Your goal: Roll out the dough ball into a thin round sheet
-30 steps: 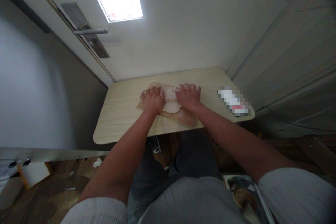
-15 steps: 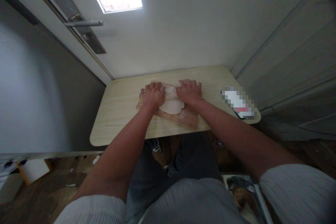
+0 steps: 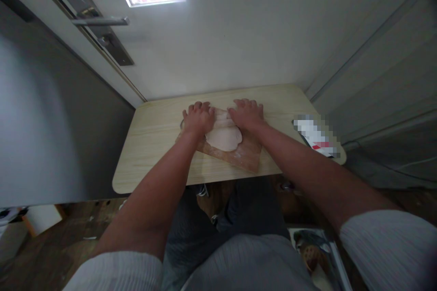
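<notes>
A flat, pale sheet of dough (image 3: 224,139) lies on a wooden board (image 3: 246,154), which is dusted with flour in places. Across the dough's far part runs a pale rolling pin (image 3: 222,117), visible only between my hands. My left hand (image 3: 198,118) is bent over its left end, fingers pointing away from me. Over the right end, my right hand (image 3: 246,112) presses down in the same way, thumb turned inward. Both palms hide the pin's ends, and part of the dough is covered.
The board rests on a small light-wood table (image 3: 146,145) against a door with a metal handle (image 3: 102,22). A phone-like object (image 3: 316,137), partly pixelated, lies at the table's right end. Below right stands an open container (image 3: 316,254) with items inside.
Both hands have moved slightly away from me with the rolling pin. More of the dough shows on the near side. The camera view has shifted a little.
</notes>
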Demonstrator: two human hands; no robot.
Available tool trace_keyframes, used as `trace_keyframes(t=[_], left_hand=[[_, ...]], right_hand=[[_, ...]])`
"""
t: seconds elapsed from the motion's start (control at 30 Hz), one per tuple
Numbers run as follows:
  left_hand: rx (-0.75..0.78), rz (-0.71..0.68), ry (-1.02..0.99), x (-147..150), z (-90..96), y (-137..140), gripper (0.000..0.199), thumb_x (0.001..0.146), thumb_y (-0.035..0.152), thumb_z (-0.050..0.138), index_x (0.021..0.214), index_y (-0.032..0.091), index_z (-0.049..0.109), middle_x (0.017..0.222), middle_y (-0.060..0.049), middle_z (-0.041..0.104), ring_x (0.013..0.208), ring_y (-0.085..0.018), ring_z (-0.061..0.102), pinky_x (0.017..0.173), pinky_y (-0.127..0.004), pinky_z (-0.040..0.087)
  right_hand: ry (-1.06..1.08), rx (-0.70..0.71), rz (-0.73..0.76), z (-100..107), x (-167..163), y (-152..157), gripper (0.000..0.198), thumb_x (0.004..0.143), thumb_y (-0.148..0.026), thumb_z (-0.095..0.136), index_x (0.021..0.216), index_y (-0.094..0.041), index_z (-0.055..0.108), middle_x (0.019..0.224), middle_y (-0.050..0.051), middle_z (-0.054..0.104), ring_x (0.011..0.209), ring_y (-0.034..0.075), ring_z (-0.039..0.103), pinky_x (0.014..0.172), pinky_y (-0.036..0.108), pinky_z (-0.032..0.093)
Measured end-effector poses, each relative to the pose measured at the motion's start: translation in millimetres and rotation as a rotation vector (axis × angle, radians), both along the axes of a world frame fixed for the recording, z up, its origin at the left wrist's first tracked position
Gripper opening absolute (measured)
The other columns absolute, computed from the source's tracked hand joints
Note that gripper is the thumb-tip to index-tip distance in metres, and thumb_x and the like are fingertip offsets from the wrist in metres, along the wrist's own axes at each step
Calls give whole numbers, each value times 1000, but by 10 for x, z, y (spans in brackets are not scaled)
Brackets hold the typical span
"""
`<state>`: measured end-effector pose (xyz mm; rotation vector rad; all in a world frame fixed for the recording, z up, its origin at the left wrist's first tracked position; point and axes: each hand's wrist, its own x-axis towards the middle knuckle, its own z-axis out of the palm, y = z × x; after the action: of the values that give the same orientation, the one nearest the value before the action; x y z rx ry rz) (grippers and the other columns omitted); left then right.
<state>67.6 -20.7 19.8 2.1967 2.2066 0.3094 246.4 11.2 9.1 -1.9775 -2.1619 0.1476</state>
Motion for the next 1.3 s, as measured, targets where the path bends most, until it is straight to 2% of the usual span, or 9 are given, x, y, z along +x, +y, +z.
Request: trace_keyframes(t=[0.4, 0.6, 0.8, 1.13, 1.3], left_hand=[[-36, -31, 5, -28, 65, 227, 46, 101, 44, 29, 139, 29, 50, 144, -13, 48, 132, -36, 39, 107, -61, 30], [14, 6, 25, -37, 61, 386, 49, 102, 44, 21, 130, 23, 56, 134, -15, 55, 124, -33, 47, 103, -55, 36], [81, 61, 25, -38, 54, 528, 52, 103, 43, 17, 123, 19, 58, 130, -16, 58, 124, -31, 49, 104, -48, 35], [127, 99, 6, -71, 2, 669, 53, 103, 44, 16, 120, 17, 59, 127, -18, 61, 122, -30, 51, 101, -46, 38], [124, 92, 32, -76, -17, 679, 52, 103, 44, 17, 119, 17, 59, 126, -17, 61, 121, -30, 52, 101, -45, 38]], right_hand=[[-19, -85, -5, 19, -51, 300, 66, 95, -62, 34, 143, -20, 50, 143, 19, 51, 129, 39, 44, 104, 61, 30], [0, -94, -21, -5, -69, 452, 69, 93, -63, 38, 141, -15, 51, 141, 21, 52, 128, 38, 45, 104, 58, 32], [5, -76, -31, -38, -96, 592, 69, 95, -61, 38, 141, -11, 50, 138, 23, 53, 127, 39, 46, 103, 60, 32], [3, -28, -24, -37, -141, 717, 66, 96, -59, 37, 135, -8, 53, 134, 25, 55, 125, 39, 48, 103, 62, 31], [-16, -55, -20, -30, -145, 733, 66, 96, -59, 35, 134, -8, 53, 132, 26, 55, 125, 40, 47, 101, 61, 32]])
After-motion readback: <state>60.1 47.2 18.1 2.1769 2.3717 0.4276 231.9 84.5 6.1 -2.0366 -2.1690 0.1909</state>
